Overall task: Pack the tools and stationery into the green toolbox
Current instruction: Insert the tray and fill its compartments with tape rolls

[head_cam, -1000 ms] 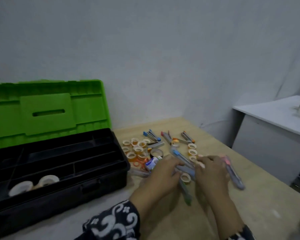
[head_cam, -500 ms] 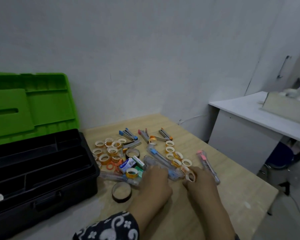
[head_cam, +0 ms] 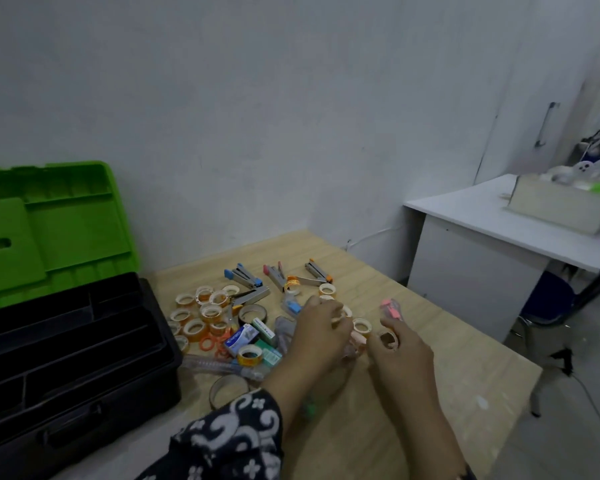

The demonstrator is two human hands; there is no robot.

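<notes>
My right hand pinches a small roll of clear tape with a pale core between thumb and curled fingers, just above the light wooden bench. My left hand is curled over the scatter of stationery beside it; its fingertips seem to close on something small, but I cannot tell what. Another small tape roll lies between my hands. To the left of my hands sit a cluster of orange-cored tape rolls, three metal staplers with coloured ends and a blue box of staples. The green-lidded toolbox with a black tray stands open at the bench's left end, well apart from my hands.
</notes>
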